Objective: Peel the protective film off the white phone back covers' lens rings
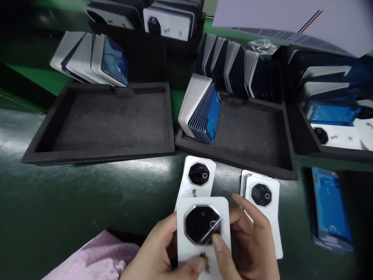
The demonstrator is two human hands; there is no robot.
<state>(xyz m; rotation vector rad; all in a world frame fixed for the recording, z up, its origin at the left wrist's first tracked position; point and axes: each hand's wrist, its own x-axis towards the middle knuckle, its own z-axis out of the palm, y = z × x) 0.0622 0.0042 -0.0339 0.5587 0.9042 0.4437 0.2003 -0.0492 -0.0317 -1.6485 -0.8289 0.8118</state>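
Observation:
I hold a white phone back cover [204, 217] with a black octagonal camera module upright in front of me. My left hand [157, 252] grips its left edge, thumb across the lower face. My right hand [250, 245] holds the right side, its thumb pressing on a clear film tab over the camera module. Another white cover [199, 177] lies flat on the table just behind it. A small stack of white covers [264, 202] lies to the right, partly under my right hand.
A black foam tray [43, 136] sits at the left with covers [93, 58] leaning at its back. The middle tray [262, 163] holds upright rows of covers [201, 109]. More trays stand at the right and back. Blue-filmed covers [330, 210] lie at the right on the dark green table.

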